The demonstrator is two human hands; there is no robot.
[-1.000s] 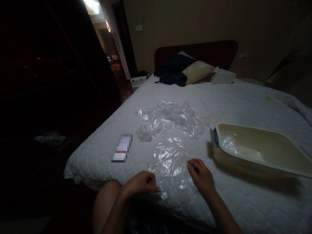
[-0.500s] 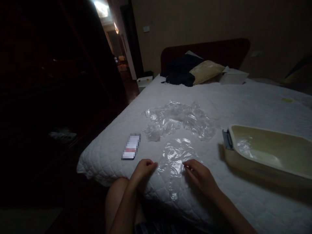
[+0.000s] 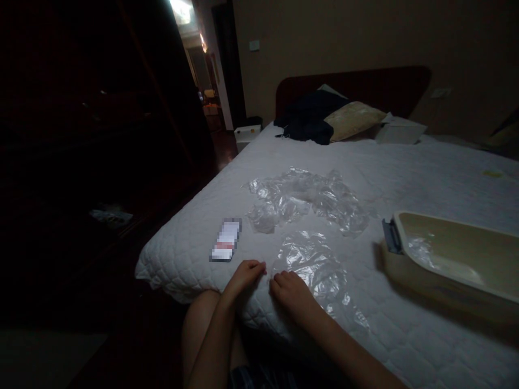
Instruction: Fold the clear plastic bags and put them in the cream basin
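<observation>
A clear, crinkled plastic bag (image 3: 312,259) is spread on the white quilted bed cover. My left hand (image 3: 248,274) is closed in a pinch at the bag's left edge, thumb and fingers pressed together. Close beside it, my right hand (image 3: 292,290) has its fingers curled down on the same edge, and its palm is hidden. The thin film between the fingertips is hard to make out. Beyond this bag lies a wide heap of more clear plastic bags (image 3: 304,197). A phone (image 3: 226,240) with a blurred screen rests left of the heap.
On the right stands a cream plastic bin (image 3: 450,275) with a grey latch and some clear plastic inside. Dark clothing (image 3: 310,116), a tan pillow-like bundle (image 3: 357,120) and a white box (image 3: 401,132) sit near the headboard (image 3: 389,81). The bed edge (image 3: 178,216) drops off at left.
My right hand has moved left across the bag, close to my left hand. The bag's near end has swung to the right. The whole view has shifted slightly.
</observation>
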